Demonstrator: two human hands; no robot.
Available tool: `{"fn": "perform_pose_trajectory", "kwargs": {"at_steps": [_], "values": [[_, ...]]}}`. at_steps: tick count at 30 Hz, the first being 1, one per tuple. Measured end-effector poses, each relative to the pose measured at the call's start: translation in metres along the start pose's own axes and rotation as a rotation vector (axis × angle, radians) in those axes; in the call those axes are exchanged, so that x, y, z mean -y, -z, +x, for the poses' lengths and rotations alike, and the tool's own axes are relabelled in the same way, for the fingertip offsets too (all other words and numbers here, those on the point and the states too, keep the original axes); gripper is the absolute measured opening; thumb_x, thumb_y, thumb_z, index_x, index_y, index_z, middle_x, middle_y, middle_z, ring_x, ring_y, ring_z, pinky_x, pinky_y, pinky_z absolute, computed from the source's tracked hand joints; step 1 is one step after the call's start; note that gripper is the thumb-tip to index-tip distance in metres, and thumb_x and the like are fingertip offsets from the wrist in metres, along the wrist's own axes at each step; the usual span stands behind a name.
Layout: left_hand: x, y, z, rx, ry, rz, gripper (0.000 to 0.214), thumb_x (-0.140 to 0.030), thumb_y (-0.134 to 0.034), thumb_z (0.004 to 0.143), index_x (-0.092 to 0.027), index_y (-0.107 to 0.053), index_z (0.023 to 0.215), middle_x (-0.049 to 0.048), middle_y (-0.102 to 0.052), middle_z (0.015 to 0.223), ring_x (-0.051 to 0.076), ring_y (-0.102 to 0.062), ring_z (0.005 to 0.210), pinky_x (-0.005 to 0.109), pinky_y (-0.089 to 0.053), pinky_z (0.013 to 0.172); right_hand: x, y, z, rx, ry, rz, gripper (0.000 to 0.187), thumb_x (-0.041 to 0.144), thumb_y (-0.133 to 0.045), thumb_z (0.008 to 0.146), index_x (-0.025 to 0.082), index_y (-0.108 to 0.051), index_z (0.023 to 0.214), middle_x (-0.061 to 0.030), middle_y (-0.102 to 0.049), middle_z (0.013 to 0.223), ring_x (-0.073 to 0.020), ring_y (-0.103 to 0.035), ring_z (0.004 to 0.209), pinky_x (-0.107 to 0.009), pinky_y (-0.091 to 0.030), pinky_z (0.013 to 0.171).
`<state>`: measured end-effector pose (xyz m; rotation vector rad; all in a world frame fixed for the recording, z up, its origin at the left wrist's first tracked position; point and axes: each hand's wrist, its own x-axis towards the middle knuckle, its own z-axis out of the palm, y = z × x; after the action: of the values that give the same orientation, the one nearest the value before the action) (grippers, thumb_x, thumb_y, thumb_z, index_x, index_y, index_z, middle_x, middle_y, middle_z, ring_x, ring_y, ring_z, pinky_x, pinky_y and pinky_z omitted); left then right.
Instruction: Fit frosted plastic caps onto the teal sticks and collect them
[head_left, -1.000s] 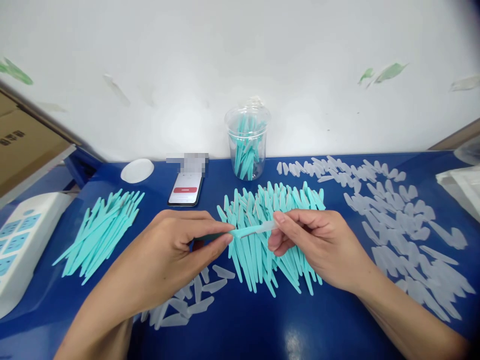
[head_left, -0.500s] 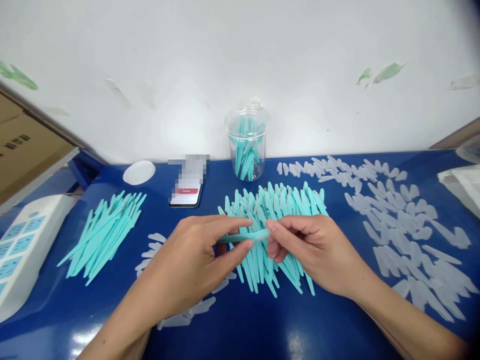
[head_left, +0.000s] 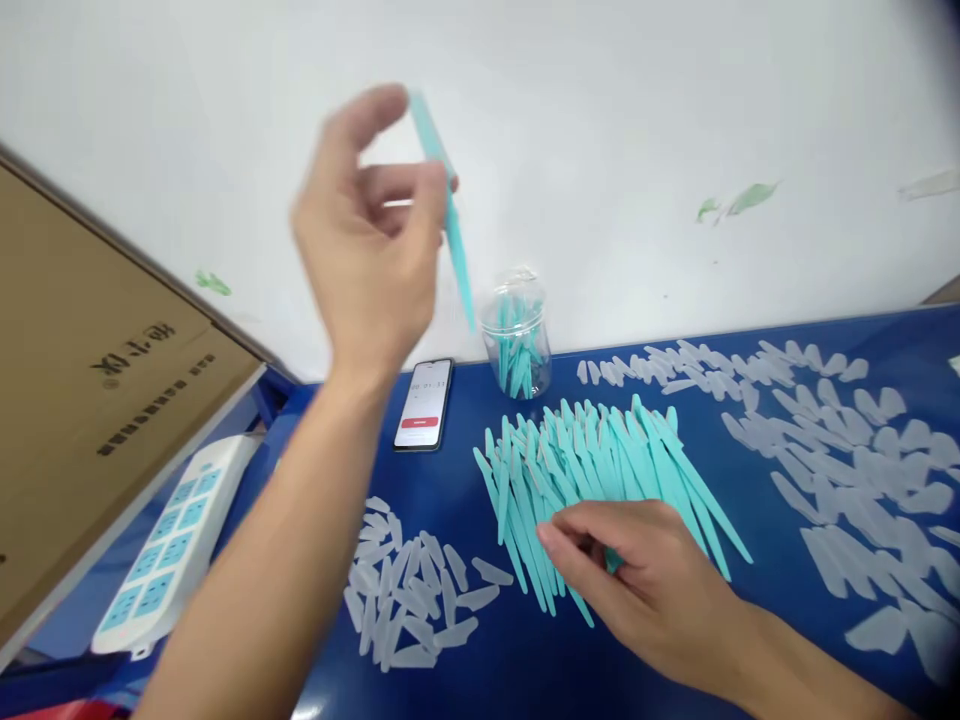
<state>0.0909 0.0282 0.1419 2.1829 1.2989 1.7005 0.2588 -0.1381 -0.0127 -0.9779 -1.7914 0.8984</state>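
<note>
"One stick (head_left: 459,255) in the left grip (head_left: 373,265), yeah?"

"Yep, clamped by thumb and fingers partway along, forefinger at the top end. Probably steadies it and leaves the lower end free. That end points down just left of the cup (head_left: 546,362); can't tell depth."

"Right grip (head_left: 641,575)?"

"Curled over the near side of the pile (head_left: 600,450). Can't tell if it's closed on anything."

"Why's the pile like that?"

"Roughly side by side, long ways toward the wearer. Guess: easier to pick singles."

"Cup?"

"Clear, upright by the wall (head_left: 615,150). Teal sticks inside (head_left: 517,350), some leaning, likely from slack room."

"Rest?"

"Left caps (head_left: 412,600) heaped, right caps (head_left: 874,480) spread wide, maybe to keep each side reachable. Phone (head_left: 422,410) behind the left ones. All that's on the blue surface (head_left: 540,670). Strip (head_left: 172,550) and box (head_left: 112,400) far left."
</note>
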Motion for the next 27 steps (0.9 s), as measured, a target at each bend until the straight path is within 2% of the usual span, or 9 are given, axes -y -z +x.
{"fn": "perform_pose_trajectory", "kwargs": {"at_steps": [3, 5, 8, 11, 15, 17, 18, 23, 27], "values": [[0.017, -0.037, -0.004, 0.039, -0.063, -0.003, 0.054, -0.038, -0.057, 0.109, -0.027, -0.045, 0.16, -0.0017, -0.081, 0.117, 0.016, -0.073, 0.109, 0.035, -0.059, 0.101, -0.004, -0.002, -0.002, -0.018, 0.115, -0.128, 0.038, 0.022, -0.052, 0.108, 0.021, -0.048, 0.07, 0.0057, -0.039, 0.058, -0.0087, -0.036, 0.05, -0.028, -0.03, 0.051], [0.028, -0.048, -0.013, 0.074, -0.078, 0.039, 0.053, -0.038, -0.06, 0.106, -0.027, -0.053, 0.158, 0.0011, -0.082, 0.117, 0.019, -0.075, 0.11, 0.037, -0.058, 0.105, -0.005, -0.002, -0.002, -0.043, 0.193, -0.215, 0.037, 0.02, -0.053, 0.107, 0.02, -0.05, 0.07, 0.0057, -0.04, 0.058, -0.0094, -0.035, 0.051, -0.029, -0.029, 0.051], [0.039, -0.042, -0.028, 0.144, -0.06, 0.064, 0.042, -0.037, -0.068, 0.101, -0.023, -0.069, 0.141, 0.0055, -0.082, 0.123, 0.023, -0.076, 0.117, 0.041, -0.054, 0.114, -0.006, -0.001, -0.004, -0.071, 0.269, -0.321, 0.036, 0.019, -0.054, 0.106, 0.02, -0.052, 0.069, 0.005, -0.044, 0.058, -0.01, -0.036, 0.051, -0.032, -0.027, 0.05], [0.044, -0.03, -0.04, 0.19, 0.024, 0.035, 0.045, -0.048, -0.068, 0.101, -0.023, -0.072, 0.138, 0.0092, -0.073, 0.144, 0.026, -0.065, 0.138, 0.046, -0.046, 0.122, -0.005, -0.001, -0.004, -0.082, 0.305, -0.364, 0.037, 0.02, -0.054, 0.106, 0.019, -0.055, 0.069, 0.0039, -0.049, 0.058, -0.0102, -0.039, 0.05, -0.033, -0.027, 0.05], [0.048, -0.033, -0.051, 0.34, 0.209, 0.056, 0.1, -0.061, -0.084, 0.083, -0.023, -0.042, 0.165, 0.0219, -0.057, 0.16, 0.038, -0.059, 0.143, 0.055, -0.05, 0.115, -0.003, -0.004, -0.003, -0.079, 0.314, -0.371, 0.037, 0.02, -0.054, 0.106, 0.018, -0.057, 0.069, 0.0038, -0.05, 0.058, -0.0104, -0.042, 0.05, -0.033, -0.029, 0.05], [0.045, -0.04, -0.047, 0.454, 0.242, 0.115, 0.125, -0.059, -0.091, 0.072, -0.021, -0.024, 0.172, 0.0258, -0.059, 0.156, 0.041, -0.063, 0.136, 0.055, -0.052, 0.109, -0.003, -0.005, -0.003, -0.071, 0.315, -0.375, 0.036, 0.019, -0.054, 0.106, 0.018, -0.058, 0.07, 0.0037, -0.05, 0.058, -0.0105, -0.042, 0.05, -0.033, -0.029, 0.05], [0.042, -0.044, -0.042, 0.488, 0.231, 0.163, 0.127, -0.059, -0.09, 0.071, -0.019, -0.023, 0.172, 0.0253, -0.064, 0.15, 0.042, -0.066, 0.13, 0.055, -0.052, 0.107, -0.003, -0.004, -0.004, -0.066, 0.318, -0.379, 0.036, 0.019, -0.055, 0.106, 0.018, -0.058, 0.07, 0.0037, -0.05, 0.058, -0.0105, -0.042, 0.05, -0.033, -0.029, 0.049], [0.014, -0.048, 0.003, 0.493, 0.13, 0.478, 0.088, -0.056, -0.089, 0.067, -0.017, -0.062, 0.141, 0.0165, -0.076, 0.105, 0.049, -0.066, 0.116, 0.06, -0.049, 0.1, -0.004, -0.002, -0.007, -0.024, 0.32, -0.369, 0.035, 0.02, -0.056, 0.106, 0.018, -0.059, 0.072, 0.004, -0.048, 0.058, -0.01, -0.038, 0.051, -0.032, -0.029, 0.049], [-0.003, -0.046, 0.019, 0.587, 0.07, 0.631, 0.069, -0.048, -0.092, 0.059, -0.018, -0.072, 0.117, 0.0124, -0.072, 0.091, 0.051, -0.066, 0.112, 0.063, -0.047, 0.102, -0.002, -0.001, -0.007, -0.022, 0.314, -0.378, 0.034, 0.02, -0.056, 0.106, 0.018, -0.06, 0.072, 0.0036, -0.048, 0.059, -0.0102, -0.039, 0.051, -0.032, -0.03, 0.05]]}}
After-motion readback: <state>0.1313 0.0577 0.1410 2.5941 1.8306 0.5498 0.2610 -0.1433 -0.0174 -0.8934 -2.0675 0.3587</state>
